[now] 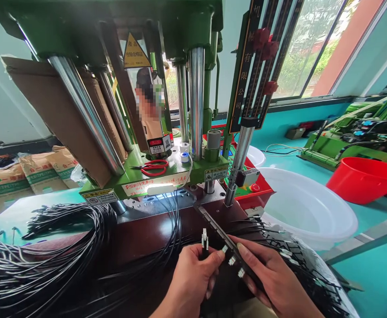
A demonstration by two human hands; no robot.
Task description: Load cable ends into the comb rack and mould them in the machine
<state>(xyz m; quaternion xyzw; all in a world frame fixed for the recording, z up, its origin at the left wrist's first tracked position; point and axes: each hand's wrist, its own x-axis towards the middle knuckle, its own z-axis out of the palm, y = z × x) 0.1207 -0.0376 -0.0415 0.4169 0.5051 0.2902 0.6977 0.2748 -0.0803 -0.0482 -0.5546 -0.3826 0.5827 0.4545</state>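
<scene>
In the head view, my right hand point(269, 271) is closed around the near end of a long dark slotted metal bar point(215, 224), which slants away towards the machine. Several small silvery connectors point(232, 260) stick out along the bar's left edge near my fingers. My left hand point(195, 271) is closed beside it, with thumb and finger pinching one small silvery connector point(225, 249) against the bar. More metal-tipped connectors point(204, 238) stand up from between the left fingers. Whatever lies inside that palm is hidden.
A green press point(140, 176) with steel columns rises ahead, red-handled scissors point(154, 168) on its ledge. Bundled black cables point(96, 229) lie at left; more cables with connectors point(299, 260) lie at right. Beyond stand a white tub point(313, 194) and a red bucket point(366, 181).
</scene>
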